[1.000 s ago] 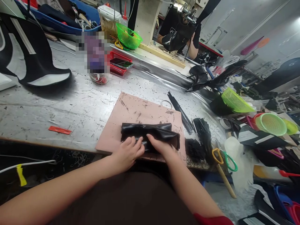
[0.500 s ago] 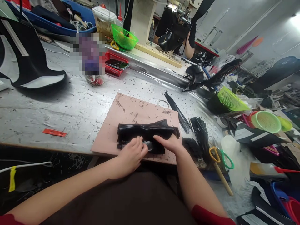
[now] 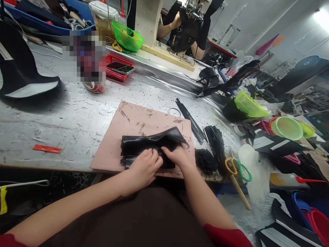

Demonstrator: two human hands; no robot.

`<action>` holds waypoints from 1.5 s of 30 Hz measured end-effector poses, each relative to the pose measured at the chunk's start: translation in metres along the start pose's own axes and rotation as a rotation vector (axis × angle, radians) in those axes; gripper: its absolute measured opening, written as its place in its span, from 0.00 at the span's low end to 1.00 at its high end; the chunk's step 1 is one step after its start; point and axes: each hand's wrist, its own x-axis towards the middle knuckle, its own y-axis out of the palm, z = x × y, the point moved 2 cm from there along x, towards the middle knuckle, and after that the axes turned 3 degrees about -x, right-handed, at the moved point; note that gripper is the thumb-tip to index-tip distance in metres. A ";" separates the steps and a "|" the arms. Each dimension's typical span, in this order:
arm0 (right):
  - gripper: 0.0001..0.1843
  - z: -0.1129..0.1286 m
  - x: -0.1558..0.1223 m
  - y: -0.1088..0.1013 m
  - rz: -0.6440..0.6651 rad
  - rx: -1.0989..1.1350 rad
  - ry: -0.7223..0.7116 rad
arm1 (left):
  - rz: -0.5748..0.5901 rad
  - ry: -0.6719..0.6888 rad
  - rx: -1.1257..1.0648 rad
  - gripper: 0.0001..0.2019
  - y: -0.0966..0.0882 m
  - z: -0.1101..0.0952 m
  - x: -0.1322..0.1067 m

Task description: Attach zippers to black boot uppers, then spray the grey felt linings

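A shiny black leather piece point(image 3: 144, 142), folded over on itself, lies on the pinkish board point(image 3: 108, 144) in front of me. My left hand point(image 3: 146, 166) is closed at its near edge, fingers bent over the leather. My right hand point(image 3: 177, 156) grips its right end, with the thumb on top and the other fingers hidden beneath the fold. The leather's upper right corner stands raised above the board. To the right of the board are a bundle of black strips point(image 3: 216, 145) and a pile of small black pieces point(image 3: 205, 160).
Scissors with orange and green handles point(image 3: 243, 170) lie on the right beside a wooden stick point(image 3: 241, 192). An orange-red strip point(image 3: 47, 148) is at the left. Behind stand a red basket with a phone point(image 3: 119, 68) and a green bowl point(image 3: 128, 37). A co-worker's hands point(image 3: 176, 22) are at a sewing machine.
The leather's right end has been lifted and turned up into a point. Both hands keep their hold. The view has shifted slightly, and a co-worker's hand now shows at the sewing machine.
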 end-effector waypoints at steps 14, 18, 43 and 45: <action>0.16 -0.028 0.030 -0.023 -0.066 0.187 -0.276 | 0.049 0.023 -0.029 0.34 0.000 -0.005 0.020; 0.14 -0.033 0.038 -0.018 0.005 0.222 -0.217 | 0.038 0.027 -0.051 0.34 -0.003 -0.003 0.021; 0.23 -0.038 0.067 -0.036 0.111 0.173 -0.381 | 0.170 0.036 -0.105 0.38 -0.013 0.000 0.049; 0.24 -0.043 0.065 -0.032 0.065 0.122 -0.388 | 0.169 0.033 -0.107 0.39 -0.012 0.001 0.049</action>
